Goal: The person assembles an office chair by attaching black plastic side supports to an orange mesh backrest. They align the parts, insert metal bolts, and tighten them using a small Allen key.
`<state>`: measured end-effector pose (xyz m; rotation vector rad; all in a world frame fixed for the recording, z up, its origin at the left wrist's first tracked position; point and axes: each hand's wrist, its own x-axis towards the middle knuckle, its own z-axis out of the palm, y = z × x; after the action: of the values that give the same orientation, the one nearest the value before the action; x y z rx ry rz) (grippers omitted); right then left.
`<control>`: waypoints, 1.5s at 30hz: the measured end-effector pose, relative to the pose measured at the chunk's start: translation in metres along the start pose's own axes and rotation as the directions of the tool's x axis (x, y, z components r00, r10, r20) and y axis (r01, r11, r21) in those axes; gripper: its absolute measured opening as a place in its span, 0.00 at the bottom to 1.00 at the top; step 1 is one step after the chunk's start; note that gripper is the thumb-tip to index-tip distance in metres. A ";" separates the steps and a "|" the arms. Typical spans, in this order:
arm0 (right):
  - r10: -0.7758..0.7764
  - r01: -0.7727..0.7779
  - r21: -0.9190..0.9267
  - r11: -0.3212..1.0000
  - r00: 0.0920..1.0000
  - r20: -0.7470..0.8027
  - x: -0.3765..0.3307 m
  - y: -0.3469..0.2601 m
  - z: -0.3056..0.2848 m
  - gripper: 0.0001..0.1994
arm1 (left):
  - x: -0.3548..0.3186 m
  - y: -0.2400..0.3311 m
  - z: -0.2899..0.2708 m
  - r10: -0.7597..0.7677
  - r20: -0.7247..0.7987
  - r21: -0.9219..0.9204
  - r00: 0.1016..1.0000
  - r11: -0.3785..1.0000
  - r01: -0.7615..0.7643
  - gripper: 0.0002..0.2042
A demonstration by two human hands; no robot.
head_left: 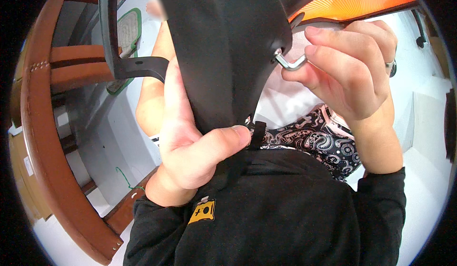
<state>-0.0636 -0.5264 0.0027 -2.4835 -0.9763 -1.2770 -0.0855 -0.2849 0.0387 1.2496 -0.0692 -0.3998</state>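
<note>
A large black moulded plastic frame (pixel 214 51) with curved arms rises before me; it looks like part of a chair. My left hand (pixel 195 147) grips its lower end, thumb across the front near a small metal bolt hole (pixel 248 120). Between the thumb and fingers of my right hand (pixel 350 66) is a bent silver hex key (pixel 296 66). Its short end meets a bolt hole on the right edge of the frame. How deep it sits in the bolt I cannot tell. The left fingers behind the frame are hidden.
A brown leather-covered chair frame (pixel 35 109) stands along the left. Behind the black frame shows a bright orange ribbed panel (pixel 357 1). A green-edged grey mat (pixel 128 30) lies on the floor at the upper left. Cardboard boxes (pixel 26 185) stand at the far left.
</note>
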 end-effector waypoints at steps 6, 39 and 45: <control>0.175 -0.178 -0.005 0.984 0.972 -0.156 -0.005 -0.020 0.016 0.20 | 0.008 0.004 0.003 0.099 -0.092 0.211 0.991 0.974 -0.078 0.46; 0.660 -0.566 0.774 0.285 0.701 0.270 0.010 -0.075 0.023 0.17 | 0.006 0.002 -0.002 0.169 -0.142 0.216 0.975 0.967 -0.136 0.46; 0.635 -0.524 0.702 0.482 0.761 0.132 -0.002 -0.076 0.031 0.13 | 0.006 0.000 -0.003 0.159 -0.121 0.202 0.980 0.970 -0.132 0.47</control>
<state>-0.0916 -0.4558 -0.0272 -1.7913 -0.3681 -0.6430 -0.0789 -0.2841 0.0368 1.4511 -0.0844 -0.1816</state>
